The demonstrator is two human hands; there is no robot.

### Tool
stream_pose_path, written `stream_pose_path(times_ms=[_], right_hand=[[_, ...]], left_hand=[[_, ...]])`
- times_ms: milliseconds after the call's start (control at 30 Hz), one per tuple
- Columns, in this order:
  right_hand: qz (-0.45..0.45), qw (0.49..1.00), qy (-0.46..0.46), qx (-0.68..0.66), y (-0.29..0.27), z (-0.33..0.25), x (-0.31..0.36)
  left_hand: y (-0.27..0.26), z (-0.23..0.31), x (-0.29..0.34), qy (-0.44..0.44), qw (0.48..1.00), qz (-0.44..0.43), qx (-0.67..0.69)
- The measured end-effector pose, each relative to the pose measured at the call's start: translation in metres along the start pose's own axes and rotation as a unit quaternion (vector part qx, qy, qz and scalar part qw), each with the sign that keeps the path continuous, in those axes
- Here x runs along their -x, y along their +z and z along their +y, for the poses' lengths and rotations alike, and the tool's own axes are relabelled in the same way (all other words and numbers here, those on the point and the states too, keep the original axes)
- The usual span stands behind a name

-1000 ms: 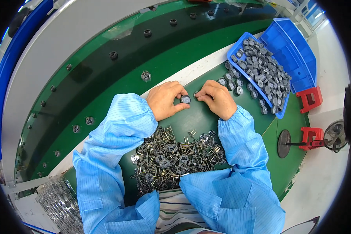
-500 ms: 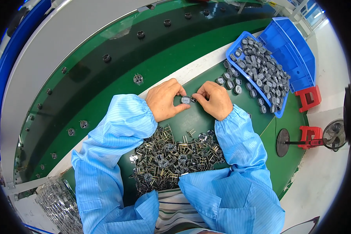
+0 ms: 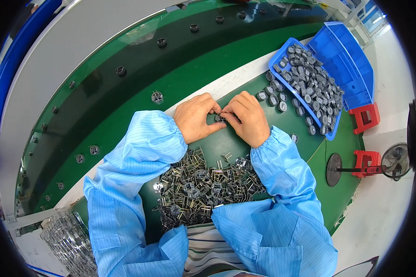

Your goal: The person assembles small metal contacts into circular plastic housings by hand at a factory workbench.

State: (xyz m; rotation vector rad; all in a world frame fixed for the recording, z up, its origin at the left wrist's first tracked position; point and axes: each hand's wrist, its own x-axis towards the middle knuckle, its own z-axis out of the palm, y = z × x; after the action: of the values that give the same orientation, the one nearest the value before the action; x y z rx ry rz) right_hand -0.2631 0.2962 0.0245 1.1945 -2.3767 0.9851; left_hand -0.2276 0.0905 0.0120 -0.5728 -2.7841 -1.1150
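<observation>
Between thumb and forefinger, my left hand (image 3: 196,118) grips a small round grey housing (image 3: 221,119). My right hand (image 3: 248,119) closes its fingertips on a small dark part with metal bits, placed at the top of that housing; fingers partly cover it, so how far it sits inside cannot be seen. Below the hands lies a heap of small clear-and-dark pieces with brass pins (image 3: 203,189). One loose pinned piece (image 3: 227,157) rests just above the heap.
A blue bin (image 3: 273,59) full of grey housings is at the right, with several housings (image 3: 272,99) spilled beside it and another blue bin (image 3: 346,64) behind. A curved green conveyor (image 3: 180,83) carries spaced parts. Red stools (image 3: 365,117) and a fan (image 3: 395,160) stand right.
My right hand has shifted left and the dark part it pinched beside the housing is now on the housing. Parts on the conveyor have moved slightly left. My left hand has stayed put.
</observation>
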Motion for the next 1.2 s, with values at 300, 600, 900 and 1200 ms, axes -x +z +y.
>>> stream_pose_path(times_ms=[300, 600, 900, 1200], right_hand=[[0.006, 0.999, 0.019, 0.033, 0.008, -0.007, 0.006], [0.093, 0.934, 0.1, 0.329, -0.03, 0.023, 0.01], [0.047, 0.991, 0.052, 0.11, -0.01, 0.028, 0.014], [-0.032, 0.996, 0.031, -0.074, 0.0, 0.008, 0.007]], left_hand=[[0.003, 0.001, 0.0, -0.002, 1.0, 0.011, 0.001], [-0.03, -0.024, -0.016, -0.025, 0.985, 0.117, -0.124], [-0.037, -0.043, -0.02, -0.036, 0.951, 0.161, -0.263], [0.004, -0.017, -0.003, 0.086, 0.995, 0.037, 0.024]])
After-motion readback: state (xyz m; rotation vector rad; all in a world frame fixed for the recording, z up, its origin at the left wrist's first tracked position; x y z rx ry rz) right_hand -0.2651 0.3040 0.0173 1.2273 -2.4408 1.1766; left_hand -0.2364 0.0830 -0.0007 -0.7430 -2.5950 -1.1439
